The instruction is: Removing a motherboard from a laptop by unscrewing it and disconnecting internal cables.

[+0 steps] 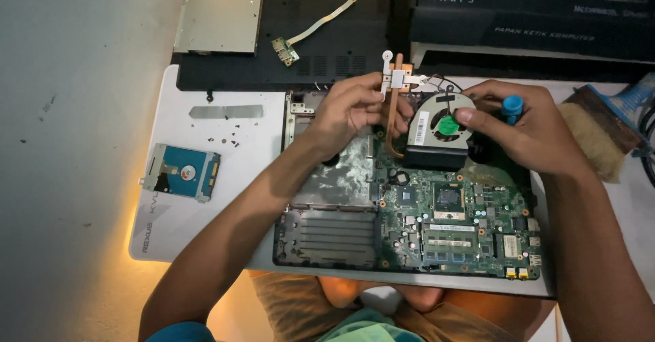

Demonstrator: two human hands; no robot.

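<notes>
Two hands share one part right now: my left hand (348, 110) pinches the copper heat pipe (391, 120) just under its silver mounting plate (398, 78), and my right hand (529, 127) curls around a blue-capped tool (512, 106) while its fingertip presses on the cooling fan (440, 129). That fan assembly hangs tilted above the top edge of the green motherboard (450, 222), inside the opened laptop shell (327, 236).

To handle it well, I judge I should keep it level, grip only the metal pipe and the fan housing, and mind the thin black wires (437, 80) looping from the fan near the plate, since a tug could strain them. The bare processor chip (448, 197) sits right below, so nothing should drop or scrape there.

Around me, a blue hard drive (181, 172) lies well apart on the white tabletop (232, 158), with tiny loose screws (228, 139) and a grey strip (226, 112) nearby. A black bottom cover (314, 48) carries an optical drive (220, 16) and a small ribbon-cable board (286, 49). A wide brush (600, 134) rests just beside my right wrist, close enough to snag.
</notes>
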